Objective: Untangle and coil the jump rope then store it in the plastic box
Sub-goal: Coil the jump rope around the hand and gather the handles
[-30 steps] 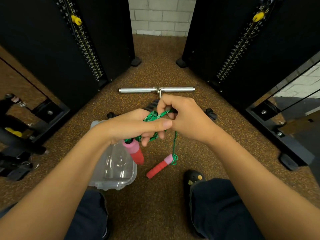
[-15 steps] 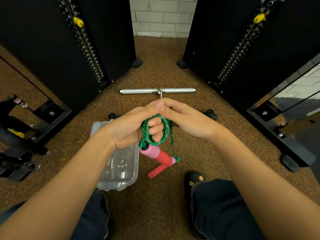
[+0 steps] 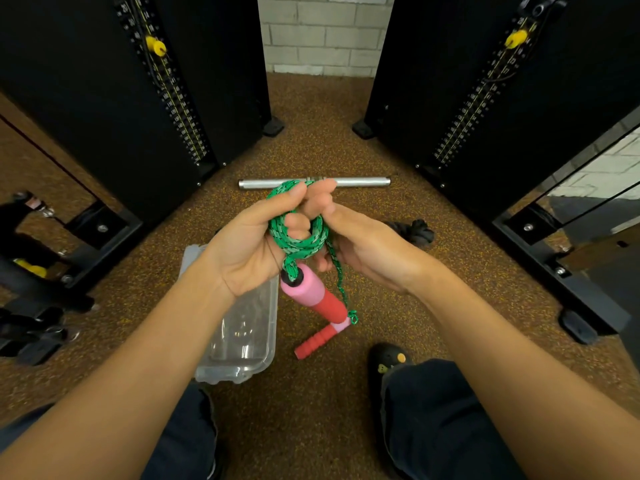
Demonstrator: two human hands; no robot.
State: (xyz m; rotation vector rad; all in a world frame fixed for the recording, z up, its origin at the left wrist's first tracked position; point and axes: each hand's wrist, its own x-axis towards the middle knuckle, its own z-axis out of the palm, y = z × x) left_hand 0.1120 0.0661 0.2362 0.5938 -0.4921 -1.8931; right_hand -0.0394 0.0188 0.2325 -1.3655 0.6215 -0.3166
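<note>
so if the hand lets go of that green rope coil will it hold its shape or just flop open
Probably flops open: the green rope looks like soft braided cord, and its loops keep their ring only where the left hand pinches them. The loose strand to the lower handle hangs limp. The dangling pink-and-red handle would likely drag loops loose.
</note>
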